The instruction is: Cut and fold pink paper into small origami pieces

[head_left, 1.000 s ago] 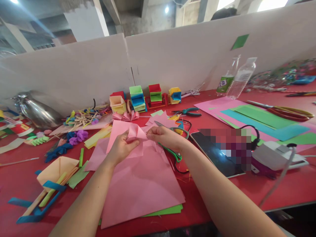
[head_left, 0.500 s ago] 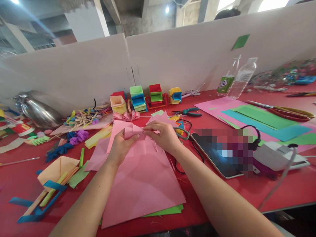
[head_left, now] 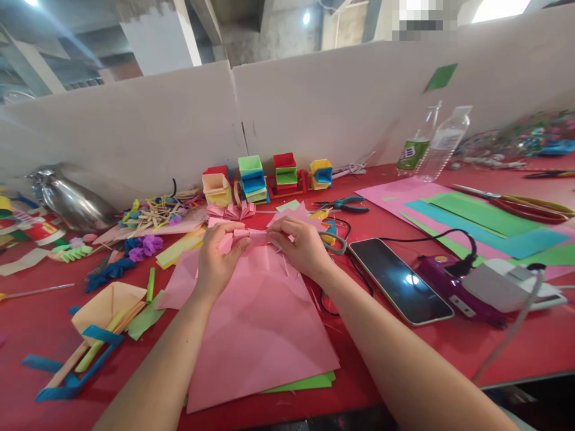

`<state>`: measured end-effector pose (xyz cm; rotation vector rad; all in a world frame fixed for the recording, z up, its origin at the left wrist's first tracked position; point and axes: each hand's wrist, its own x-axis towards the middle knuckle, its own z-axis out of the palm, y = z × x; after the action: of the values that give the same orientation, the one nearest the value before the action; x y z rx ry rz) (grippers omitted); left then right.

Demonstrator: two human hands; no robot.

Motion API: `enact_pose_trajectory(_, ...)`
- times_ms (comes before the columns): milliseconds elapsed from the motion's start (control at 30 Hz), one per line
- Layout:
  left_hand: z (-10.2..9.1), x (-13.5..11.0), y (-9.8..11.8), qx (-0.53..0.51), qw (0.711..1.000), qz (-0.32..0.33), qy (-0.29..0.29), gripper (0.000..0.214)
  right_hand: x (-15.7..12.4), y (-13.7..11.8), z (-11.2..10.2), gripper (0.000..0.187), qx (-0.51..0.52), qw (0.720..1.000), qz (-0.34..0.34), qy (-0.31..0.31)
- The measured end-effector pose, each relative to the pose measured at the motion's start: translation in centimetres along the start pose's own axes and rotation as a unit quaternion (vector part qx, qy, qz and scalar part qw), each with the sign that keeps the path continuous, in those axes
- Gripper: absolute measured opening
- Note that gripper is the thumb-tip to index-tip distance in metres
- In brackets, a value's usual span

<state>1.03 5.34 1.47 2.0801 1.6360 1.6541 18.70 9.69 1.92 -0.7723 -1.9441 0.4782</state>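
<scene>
A small piece of folded pink paper [head_left: 257,237] is stretched between my two hands, above larger pink sheets. My left hand [head_left: 220,251] pinches its left end between thumb and fingers. At the other end, the fingertips of my right hand [head_left: 294,242] are closed on the same paper. Under both hands lies a big pink sheet [head_left: 265,335], with the edge of a green sheet [head_left: 309,382] showing beneath it. Just behind my hands are several folded pink pieces [head_left: 231,211]. Scissors with green handles [head_left: 335,242] rest partly hidden beside my right hand.
Small coloured paper boxes [head_left: 252,179] line the white partition. To the right lie a phone [head_left: 399,281], a purple power strip [head_left: 453,287], coloured sheets [head_left: 489,215], pliers [head_left: 345,205] and two bottles [head_left: 442,143]. Leftward are a metal jug [head_left: 74,197] and a peach paper construction [head_left: 108,305].
My left hand has turned, its fingers now reaching over the top of the small pink paper. The right hand keeps its pinch in nearly the same place.
</scene>
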Motion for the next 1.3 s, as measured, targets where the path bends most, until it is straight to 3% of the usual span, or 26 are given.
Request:
enact_pose_trajectory(233,0.2,0.0,-0.3,-0.096,0.988,-0.110,-0.050,0.017,0.0,0.3,0.1,0.011,-0.008,1.000,0.009,-0.027)
enact_pose_trajectory(400,0.3,-0.1,0.0,-0.144,0.978,-0.124,-0.090,0.018,0.0,0.1,0.0,0.013,0.000,0.999,0.024,-0.030)
enact_pose_trajectory(567,0.3,-0.2,0.3,-0.151,0.977,-0.130,-0.074,0.026,0.0,-0.2,0.0,0.014,0.024,0.998,0.049,-0.038)
enact_pose_trajectory(933,0.8,-0.2,-0.1,-0.255,0.945,-0.204,-0.033,0.029,0.1,-0.4,-0.2,0.025,0.131,0.981,0.126,-0.066)
enact_pose_trajectory(1133,1.1,-0.2,-0.5,-0.304,0.920,-0.245,-0.014,0.028,0.0,-0.3,-0.1,0.018,0.121,0.983,0.129,-0.054)
enact_pose_trajectory(1300,0.7,0.0,-1.0,-0.335,0.898,-0.273,-0.077,0.026,0.0,-0.4,-0.2,0.018,0.103,0.984,0.136,-0.048)
